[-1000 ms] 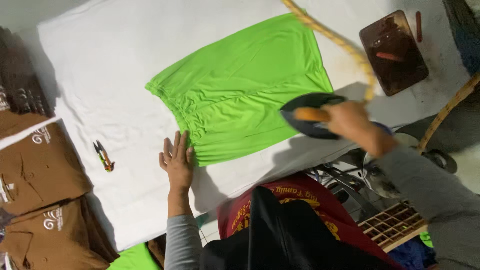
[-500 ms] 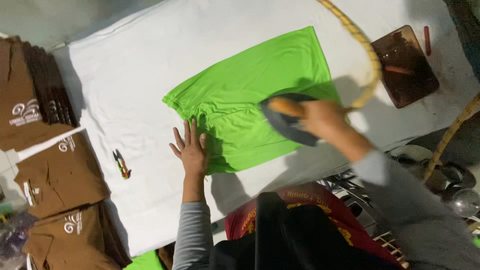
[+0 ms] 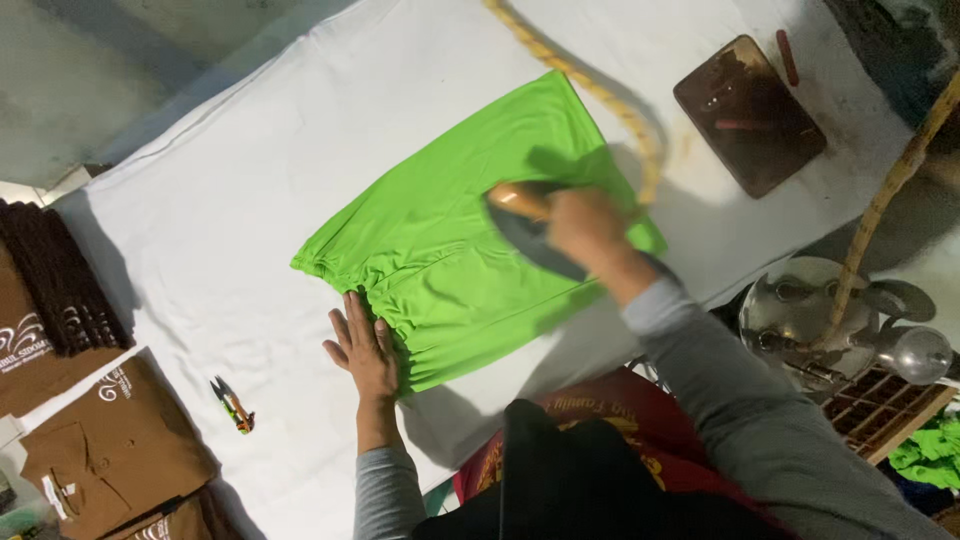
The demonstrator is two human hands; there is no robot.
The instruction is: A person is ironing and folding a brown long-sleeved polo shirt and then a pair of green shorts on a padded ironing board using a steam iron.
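Table (image 3: 230,180) covered with white cloth, set diagonally across view. Grey floor (image 3: 90,70) seen beyond far edge, upper left. Stacks of folded brown garments (image 3: 110,450) laid at left end. Dark brown tray (image 3: 750,115) placed on right end. Metal stand with round chrome parts (image 3: 830,320) seen beside table, lower right. Light even, soft shadows cast.

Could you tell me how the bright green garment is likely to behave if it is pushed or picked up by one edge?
The green garment would probably drape limply: it lies flat and thin, gathered into small wrinkles beside the left hand. It likely slides and bunches on the white cloth, which may be why that hand presses its edge while the right hand runs the iron.
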